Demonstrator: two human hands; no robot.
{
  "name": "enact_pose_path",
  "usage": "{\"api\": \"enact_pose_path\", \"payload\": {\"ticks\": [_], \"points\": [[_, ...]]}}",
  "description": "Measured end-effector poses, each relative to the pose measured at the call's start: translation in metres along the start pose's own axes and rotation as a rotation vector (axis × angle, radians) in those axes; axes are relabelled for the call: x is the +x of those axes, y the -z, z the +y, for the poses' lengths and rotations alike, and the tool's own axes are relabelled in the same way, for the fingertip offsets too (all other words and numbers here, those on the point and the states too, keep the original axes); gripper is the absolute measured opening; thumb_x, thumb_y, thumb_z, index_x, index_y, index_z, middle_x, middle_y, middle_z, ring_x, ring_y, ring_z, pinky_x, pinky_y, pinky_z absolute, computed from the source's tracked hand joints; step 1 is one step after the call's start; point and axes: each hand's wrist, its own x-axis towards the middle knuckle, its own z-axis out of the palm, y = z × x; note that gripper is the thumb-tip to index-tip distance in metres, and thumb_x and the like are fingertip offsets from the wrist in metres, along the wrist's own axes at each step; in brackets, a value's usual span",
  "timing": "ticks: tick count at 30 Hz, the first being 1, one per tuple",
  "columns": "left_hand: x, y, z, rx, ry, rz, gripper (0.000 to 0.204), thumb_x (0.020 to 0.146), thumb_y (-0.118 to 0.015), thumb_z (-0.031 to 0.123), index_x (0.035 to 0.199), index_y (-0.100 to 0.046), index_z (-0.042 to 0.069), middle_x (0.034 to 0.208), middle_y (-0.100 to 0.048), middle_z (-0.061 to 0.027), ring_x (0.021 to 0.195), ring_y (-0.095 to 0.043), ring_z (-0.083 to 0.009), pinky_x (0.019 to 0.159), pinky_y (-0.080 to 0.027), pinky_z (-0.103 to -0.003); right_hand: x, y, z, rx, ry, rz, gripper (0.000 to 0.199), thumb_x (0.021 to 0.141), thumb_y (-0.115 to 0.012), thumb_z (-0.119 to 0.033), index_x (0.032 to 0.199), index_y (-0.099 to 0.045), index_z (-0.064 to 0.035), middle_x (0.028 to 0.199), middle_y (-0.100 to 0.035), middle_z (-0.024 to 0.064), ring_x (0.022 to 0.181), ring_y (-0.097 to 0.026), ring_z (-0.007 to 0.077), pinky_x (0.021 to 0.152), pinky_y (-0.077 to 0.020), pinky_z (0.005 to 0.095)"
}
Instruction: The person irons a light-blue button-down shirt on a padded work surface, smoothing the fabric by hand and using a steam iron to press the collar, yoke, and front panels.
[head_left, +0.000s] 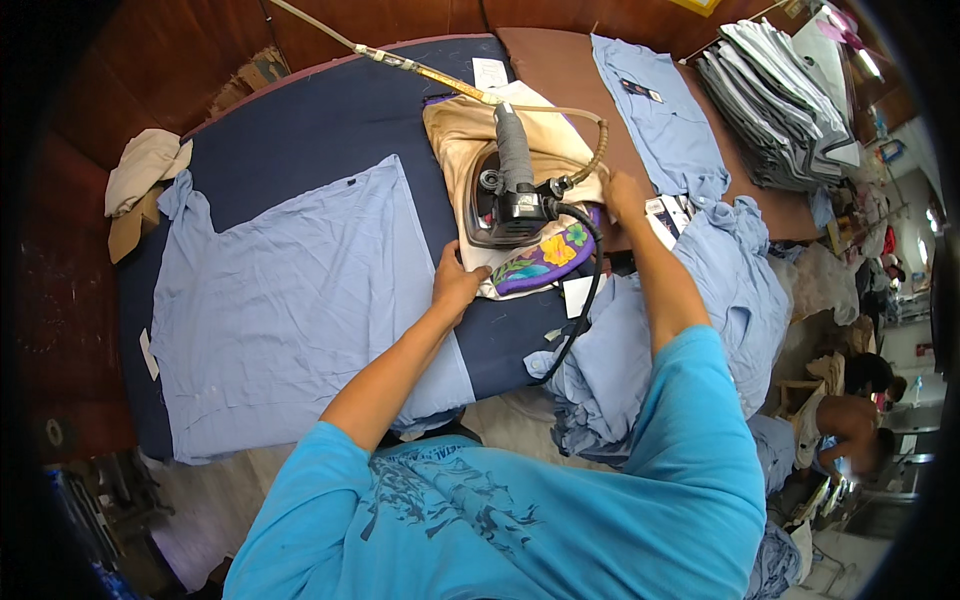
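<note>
A steam iron (515,190) with a grey-wrapped handle rests on a folded cream cloth pad (447,135), at the middle of the ironing table. A purple-edged floral cloth piece (555,252) lies at the pad's near side. My left hand (457,284) pinches the pad's near left corner, thumb on top. At the right edge, my right hand (626,198) is closed on the pad, its fingertips partly hidden. Neither hand touches the iron handle. Flat on the left half of the table lies a light blue garment (290,310), wrinkled in places.
A hose (430,72) and black cord (590,310) run from the iron. Crumpled blue garments (720,270) heap at the right, below a folded blue shirt (660,110). Grey and white garments (775,110) are stacked far right. A person (850,430) bends over at the right.
</note>
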Motion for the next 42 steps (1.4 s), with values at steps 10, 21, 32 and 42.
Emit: {"api": "enact_pose_path", "payload": {"ticks": [10, 21, 32, 42], "points": [[-0.019, -0.015, 0.021, -0.173, 0.140, -0.001, 0.049, 0.078, -0.067, 0.008, 0.120, -0.046, -0.006, 0.103, -0.062, -0.0169, 0.089, -0.062, -0.0212, 0.079, -0.050, -0.030, 0.024, -0.032, 0.018, 0.292, -0.139, 0.055, 0.044, 0.082, -0.051, -0.032, 0.089, -0.063, 0.0095, 0.081, -0.063, 0.0286, 0.080, -0.064, 0.0399, 0.068, -0.0463, 0.0456], [-0.042, -0.003, 0.032, -0.194, 0.211, -0.017, 0.058, 0.079, -0.065, 0.002, 0.129, -0.036, -0.003, 0.102, -0.064, -0.0159, 0.090, -0.062, -0.0191, 0.079, -0.048, -0.029, -0.012, 0.007, -0.002, -0.224, 0.208, 0.381, 0.023, 0.083, -0.049, -0.015, 0.093, -0.068, -0.0034, 0.089, -0.065, 0.0223, 0.082, -0.063, 0.0381, 0.074, -0.0482, 0.0502], [-0.030, -0.008, 0.021, -0.199, 0.269, 0.012, 0.038, 0.089, -0.059, 0.015, 0.121, -0.046, 0.001, 0.089, -0.060, -0.0081, 0.068, -0.055, -0.0097, 0.054, -0.045, -0.021, 0.016, -0.037, 0.003, 0.759, -0.203, 0.005, 0.027, 0.089, -0.051, -0.024, 0.073, -0.060, -0.0034, 0.067, -0.061, 0.0094, 0.053, -0.058, 0.0196, 0.053, -0.0501, 0.0338], [-0.027, 0.004, 0.005, -0.488, 0.476, -0.146, 0.041, 0.090, -0.055, 0.011, 0.127, -0.039, 0.005, 0.098, -0.060, -0.0083, 0.079, -0.059, -0.0117, 0.065, -0.049, -0.021, 0.033, -0.037, 0.010, 0.400, -0.130, -0.139, 0.022, 0.086, -0.052, -0.020, 0.098, -0.058, -0.0024, 0.091, -0.065, 0.0191, 0.080, -0.064, 0.0316, 0.065, -0.0491, 0.0412]]}}
